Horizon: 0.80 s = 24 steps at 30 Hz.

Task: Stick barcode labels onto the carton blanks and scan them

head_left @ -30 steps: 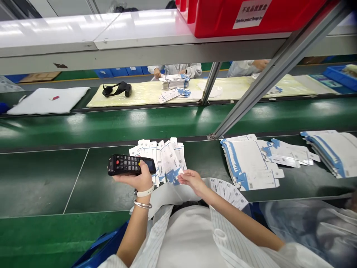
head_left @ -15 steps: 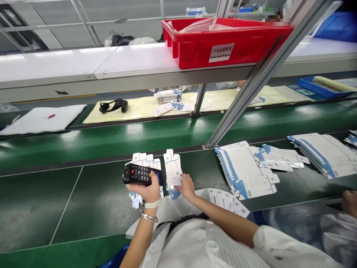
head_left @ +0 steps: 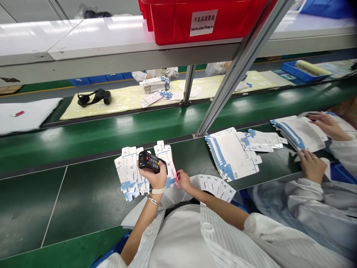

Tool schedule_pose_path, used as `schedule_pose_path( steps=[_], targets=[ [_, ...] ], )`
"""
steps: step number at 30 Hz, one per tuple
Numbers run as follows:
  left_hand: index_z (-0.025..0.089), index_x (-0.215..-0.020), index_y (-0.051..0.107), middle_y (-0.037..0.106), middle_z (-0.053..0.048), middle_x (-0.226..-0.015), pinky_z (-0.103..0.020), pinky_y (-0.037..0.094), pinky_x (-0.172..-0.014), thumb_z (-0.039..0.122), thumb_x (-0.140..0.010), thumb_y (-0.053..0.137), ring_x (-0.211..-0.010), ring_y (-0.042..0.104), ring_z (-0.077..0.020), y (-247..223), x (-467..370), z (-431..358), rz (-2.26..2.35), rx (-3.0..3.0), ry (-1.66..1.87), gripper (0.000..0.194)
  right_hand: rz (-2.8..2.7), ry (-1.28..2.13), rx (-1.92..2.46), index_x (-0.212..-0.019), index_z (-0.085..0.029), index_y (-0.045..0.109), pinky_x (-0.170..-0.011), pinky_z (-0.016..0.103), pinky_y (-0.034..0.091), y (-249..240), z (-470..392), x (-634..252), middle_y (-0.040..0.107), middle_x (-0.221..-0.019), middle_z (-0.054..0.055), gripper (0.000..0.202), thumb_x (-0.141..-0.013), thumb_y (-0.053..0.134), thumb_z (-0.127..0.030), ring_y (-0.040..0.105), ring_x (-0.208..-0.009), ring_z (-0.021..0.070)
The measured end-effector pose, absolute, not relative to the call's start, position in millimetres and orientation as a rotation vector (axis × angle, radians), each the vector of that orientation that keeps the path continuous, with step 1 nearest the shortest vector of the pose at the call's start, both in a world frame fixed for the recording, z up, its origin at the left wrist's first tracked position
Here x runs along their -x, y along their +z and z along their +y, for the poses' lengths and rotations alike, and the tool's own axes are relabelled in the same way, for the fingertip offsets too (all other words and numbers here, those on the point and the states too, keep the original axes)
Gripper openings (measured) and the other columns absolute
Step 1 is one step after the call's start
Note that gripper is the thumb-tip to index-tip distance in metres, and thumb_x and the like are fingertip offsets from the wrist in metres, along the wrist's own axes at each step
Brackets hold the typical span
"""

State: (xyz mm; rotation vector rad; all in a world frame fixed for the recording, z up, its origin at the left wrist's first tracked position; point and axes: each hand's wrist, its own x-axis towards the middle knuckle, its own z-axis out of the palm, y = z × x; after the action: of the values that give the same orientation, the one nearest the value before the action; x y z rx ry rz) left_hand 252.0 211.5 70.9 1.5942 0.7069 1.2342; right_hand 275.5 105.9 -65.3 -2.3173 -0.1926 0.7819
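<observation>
My left hand (head_left: 156, 179) is wrapped round a black handheld barcode scanner (head_left: 150, 162), its keypad facing up. The scanner hangs over several flat white-and-blue cartons (head_left: 126, 167) fanned out on the green bench and hides part of them. Just right of it lies another flat carton (head_left: 169, 158). My right hand (head_left: 184, 181) has its fingers curled in at that carton's lower right edge, gripping it. Pinkish-red light shows on the carton edge and fingertips. Close to my body, a curved strip of printed labels (head_left: 214, 186) lies below my right hand.
Stacked flat cartons (head_left: 232, 156) lie to the right. Beyond them a co-worker's hands (head_left: 314, 165) rest at another stack (head_left: 299, 132). A slanted metal post (head_left: 223, 96) rises behind the bench. A red bin (head_left: 178, 22) stands on the white shelf overhead.
The view has shifted, lowering the shelf out of the top. My scanner has moved right, nearer the right-hand carton, uncovering the left cartons. Red light now shows by my right fingers. The co-worker's hands have come into view.
</observation>
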Motion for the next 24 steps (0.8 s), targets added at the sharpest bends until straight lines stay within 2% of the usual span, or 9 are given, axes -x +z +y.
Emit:
schedule_pose_path(
  steps=[4,8,12,18,21,24],
  targets=[
    [0.025,-0.133,0.015,0.035,-0.012,-0.128,-0.045,0.05,-0.081,0.026,-0.077,0.058,-0.103,0.051,-0.0249,71,-252,211,0.702,-1.617,1.254,0.071,-0.17,0.797,2.271,-0.091,-0.017,0.057,-0.065,0.024,0.041,-69,103,-281,0.06,-0.072,0.0,0.028,-0.068,0.057,-0.001,0.057,-0.071,0.0132],
    [0.02,-0.131,0.013,0.031,-0.017,-0.13,-0.046,0.048,-0.087,0.019,-0.072,0.06,-0.112,0.046,-0.028,76,-249,211,0.743,-1.634,1.24,0.076,-0.17,0.834,2.231,-0.087,-0.013,0.058,-0.07,0.029,0.046,-71,101,-285,0.06,-0.077,0.0,0.008,-0.08,0.057,-0.017,0.057,-0.072,0.0118],
    [0.02,-0.128,0.01,0.027,-0.021,-0.132,-0.042,0.046,-0.092,0.016,-0.073,0.056,-0.118,0.044,-0.026,83,-246,212,0.761,-1.631,1.211,0.072,-0.157,0.891,2.189,-0.091,-0.012,0.058,-0.072,0.032,0.049,-74,99,-289,0.061,-0.088,0.003,0.018,-0.085,0.053,-0.029,0.058,-0.077,0.0125],
    [0.016,-0.125,0.01,0.026,-0.024,-0.13,-0.04,0.041,-0.097,0.015,-0.068,0.058,-0.121,0.042,-0.0261,84,-246,214,0.757,-1.629,1.248,0.074,-0.091,0.918,2.107,-0.095,-0.012,0.058,-0.072,0.032,0.05,-77,99,-292,0.06,-0.093,0.004,0.019,-0.086,0.053,-0.029,0.058,-0.08,0.0132],
    [0.012,-0.124,0.009,0.027,-0.024,-0.129,-0.039,0.037,-0.101,0.016,-0.066,0.058,-0.124,0.038,-0.0254,87,-245,215,0.774,-1.642,1.281,0.076,-0.048,0.902,2.045,-0.087,-0.012,0.057,-0.07,0.03,0.049,-70,99,-292,0.06,-0.084,0.002,0.013,-0.083,0.056,-0.024,0.057,-0.074,0.0119],
    [0.011,-0.124,0.008,0.025,-0.023,-0.13,-0.039,0.034,-0.103,0.017,-0.065,0.059,-0.126,0.034,-0.025,94,-238,225,0.798,-1.662,1.336,0.078,-0.02,0.881,1.952,-0.079,-0.014,0.054,-0.067,0.026,0.046,-52,95,-290,0.058,-0.072,-0.001,0.006,-0.075,0.059,-0.012,0.056,-0.068,0.011]
  ],
)
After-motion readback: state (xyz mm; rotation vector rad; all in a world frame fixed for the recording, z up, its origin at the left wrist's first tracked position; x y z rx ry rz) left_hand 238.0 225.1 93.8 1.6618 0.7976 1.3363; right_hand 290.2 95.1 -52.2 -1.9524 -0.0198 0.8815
